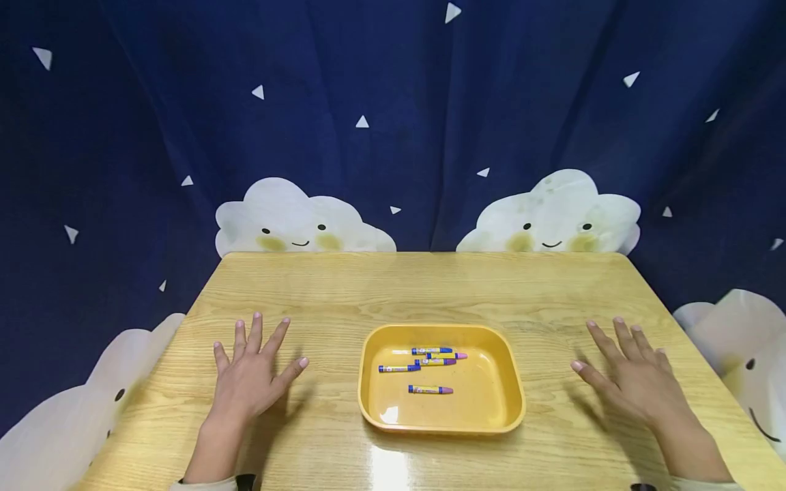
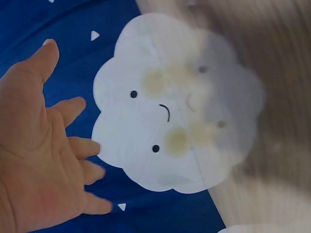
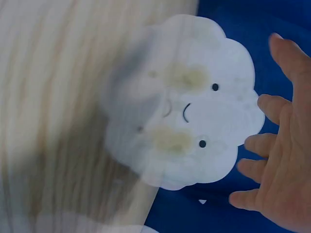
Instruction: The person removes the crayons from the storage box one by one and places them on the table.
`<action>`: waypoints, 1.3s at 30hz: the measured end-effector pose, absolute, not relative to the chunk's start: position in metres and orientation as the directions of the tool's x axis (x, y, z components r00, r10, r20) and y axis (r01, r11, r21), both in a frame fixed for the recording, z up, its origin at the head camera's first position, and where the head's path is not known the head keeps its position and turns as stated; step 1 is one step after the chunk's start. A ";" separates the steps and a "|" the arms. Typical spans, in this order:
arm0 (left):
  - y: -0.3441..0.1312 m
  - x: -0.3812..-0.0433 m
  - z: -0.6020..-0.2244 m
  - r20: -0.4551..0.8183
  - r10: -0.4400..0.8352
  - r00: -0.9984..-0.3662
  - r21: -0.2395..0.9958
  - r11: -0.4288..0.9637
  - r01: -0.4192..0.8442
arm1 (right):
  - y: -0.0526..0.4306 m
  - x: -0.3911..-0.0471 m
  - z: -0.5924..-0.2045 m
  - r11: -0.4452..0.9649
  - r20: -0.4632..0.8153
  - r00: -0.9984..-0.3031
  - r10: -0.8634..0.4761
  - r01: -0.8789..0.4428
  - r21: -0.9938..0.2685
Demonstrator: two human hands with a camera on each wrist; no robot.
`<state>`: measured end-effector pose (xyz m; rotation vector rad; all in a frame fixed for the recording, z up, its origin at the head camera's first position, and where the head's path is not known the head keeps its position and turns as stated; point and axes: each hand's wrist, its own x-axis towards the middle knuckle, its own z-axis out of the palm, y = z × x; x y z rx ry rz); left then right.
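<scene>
My left hand (image 1: 245, 382) is spread with straight fingers over the left part of the table, holding nothing. On the other side, my right hand (image 1: 641, 385) hovers in the same spread way, with its shadow on the wood beside it. Between the two hands sits a yellow tray (image 1: 442, 427). Several crayons in yellow and blue wrappers lie inside it: a pink crayon (image 1: 430, 390) apart near the front, a blue crayon (image 1: 399, 368) at the left, and others grouped behind. In the wrist views, the left palm (image 2: 43, 145) and the right palm (image 3: 286, 155) are bare.
The wooden table (image 1: 307, 286) reaches back to a dark blue curtain (image 1: 393, 82) with white triangles. White clouds with faces, such as this cloud (image 1: 301, 218), line the curtain behind the table and at both sides.
</scene>
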<state>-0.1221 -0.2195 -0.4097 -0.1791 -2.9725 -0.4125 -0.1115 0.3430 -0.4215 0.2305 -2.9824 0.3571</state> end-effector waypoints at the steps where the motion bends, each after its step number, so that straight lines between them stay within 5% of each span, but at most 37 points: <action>1: -0.219 -0.121 -0.409 0.136 0.100 -0.986 0.283 0.950 0.135 | 0.342 -0.111 -0.420 0.955 0.146 -0.979 -0.142 -0.174 -0.241; 10: -0.214 -0.111 -0.398 0.121 0.158 -0.980 0.421 0.886 0.194 | 0.328 -0.105 -0.401 0.899 0.048 -0.981 -0.186 -0.190 -0.394; 39: -0.167 -0.100 -0.407 0.080 0.336 -0.938 0.751 0.599 0.279 | 0.247 -0.109 -0.392 0.633 0.296 -0.916 -0.270 -0.400 -0.663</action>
